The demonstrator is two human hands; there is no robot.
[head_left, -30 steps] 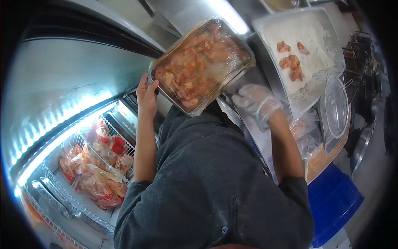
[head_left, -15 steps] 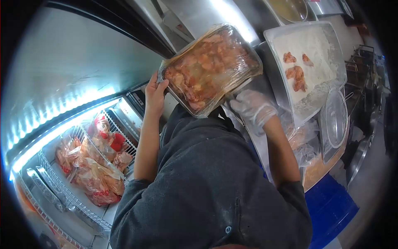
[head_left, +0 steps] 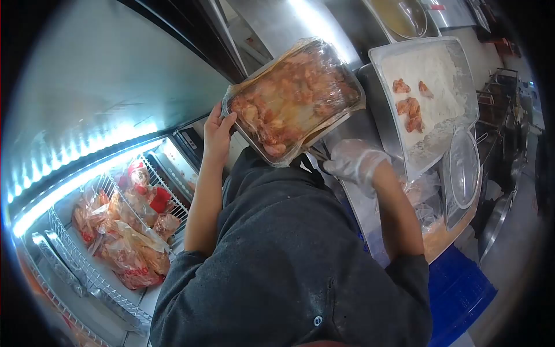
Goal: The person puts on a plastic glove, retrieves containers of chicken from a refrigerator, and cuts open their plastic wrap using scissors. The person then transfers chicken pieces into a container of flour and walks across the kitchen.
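My bare left hand (head_left: pixel 219 132) grips the near left corner of a metal tray (head_left: pixel 257 147), thumb on top. Pieces of raw marinated chicken (head_left: pixel 289 95) fill the tray beneath clear plastic wrap. It is held tilted above my lap. My right hand (head_left: pixel 355 163), in a clear plastic glove, is below and right of the tray with fingers curled. A dark, narrow piece shows at its fingertips; what it belongs to is hidden. Further right, a few coated chicken pieces (head_left: pixel 410 114) lie on white flour in a large tub (head_left: pixel 399 130).
At left is a lit open fridge with wire racks (head_left: pixel 98 280) and bagged raw meat (head_left: pixel 130 248). A clear oval-windowed lid (head_left: pixel 464 168) leans by the tub. Plastic bags (head_left: pixel 425 202) rest on the counter at right, above a blue bin (head_left: pixel 459 295). A steel bowl (head_left: pixel 399 17) stands at the back.
My right hand has shifted slightly down, and the dark narrow piece now shows at its fingers. The tray stays in my left hand, nearly unmoved. The view has shifted a little.
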